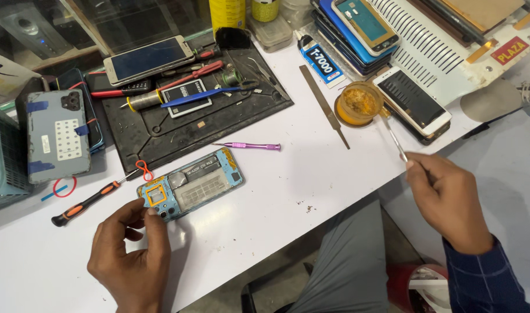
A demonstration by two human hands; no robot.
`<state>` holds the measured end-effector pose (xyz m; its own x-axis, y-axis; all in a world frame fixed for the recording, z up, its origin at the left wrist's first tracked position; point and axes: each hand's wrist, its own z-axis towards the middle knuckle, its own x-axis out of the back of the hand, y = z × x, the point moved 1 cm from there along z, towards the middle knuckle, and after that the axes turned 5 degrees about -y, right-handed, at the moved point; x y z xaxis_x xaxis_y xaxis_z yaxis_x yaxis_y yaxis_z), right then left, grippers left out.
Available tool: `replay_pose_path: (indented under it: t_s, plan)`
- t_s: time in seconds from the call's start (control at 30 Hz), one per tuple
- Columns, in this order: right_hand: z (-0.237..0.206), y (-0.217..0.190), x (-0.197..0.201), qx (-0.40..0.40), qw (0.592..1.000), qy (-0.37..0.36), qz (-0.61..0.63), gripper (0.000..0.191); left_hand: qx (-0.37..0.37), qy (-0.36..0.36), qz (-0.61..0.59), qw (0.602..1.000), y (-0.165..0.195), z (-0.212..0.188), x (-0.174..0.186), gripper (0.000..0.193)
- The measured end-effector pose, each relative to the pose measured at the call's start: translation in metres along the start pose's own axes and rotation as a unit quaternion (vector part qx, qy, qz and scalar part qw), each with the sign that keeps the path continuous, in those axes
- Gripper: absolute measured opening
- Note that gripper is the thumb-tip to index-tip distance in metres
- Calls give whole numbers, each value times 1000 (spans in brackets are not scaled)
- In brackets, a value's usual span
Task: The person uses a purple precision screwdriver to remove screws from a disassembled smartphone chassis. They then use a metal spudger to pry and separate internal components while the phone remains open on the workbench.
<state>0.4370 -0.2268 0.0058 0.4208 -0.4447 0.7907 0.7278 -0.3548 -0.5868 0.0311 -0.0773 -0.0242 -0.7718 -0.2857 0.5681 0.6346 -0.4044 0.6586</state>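
An opened blue phone (191,184) lies back-side up on the white table (288,191), its inner frame and parts exposed. My left hand (132,255) rests at the phone's near-left corner, thumb and forefinger touching its edge. My right hand (450,200) holds thin metal tweezers (394,136) whose tip reaches into a round amber tin of paste (359,103) at the right. A slim purple screwdriver (250,146) lies just beyond the phone.
A black work mat (161,130) holds a battery, screwdrivers and a phone. An orange-handled screwdriver (85,204) lies left of the phone. A metal file (324,105), glue tube, stacked phones, a white phone (412,101) and a taped phone back (56,136) surround the area.
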Motion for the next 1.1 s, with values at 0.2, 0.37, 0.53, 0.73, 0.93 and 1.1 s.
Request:
replay_pose_path:
  t_s: [0.2, 0.37, 0.53, 0.73, 0.93, 1.1]
  plan:
    - [10, -5, -7, 35, 999, 22, 1, 25, 10, 14, -20, 1000, 2, -1, 0, 14]
    - [0, -5, -2, 1, 1000, 10, -11, 26, 3, 2, 2, 1000, 0, 0, 0, 20]
    - [10, -6, -7, 43, 998, 49, 11, 26, 6, 1, 4, 1000, 3, 1, 0, 20]
    - [4, -8, -10, 41, 998, 39, -23, 27, 2, 10, -2, 1000, 1, 0, 2, 18]
    - [3, -7, -4, 45, 997, 59, -12, 24, -6, 6, -1, 1000, -1, 0, 0, 19]
    - [15, -8, -14, 63, 996, 56, -8, 24, 7, 8, 6, 1000, 0, 0, 1, 19]
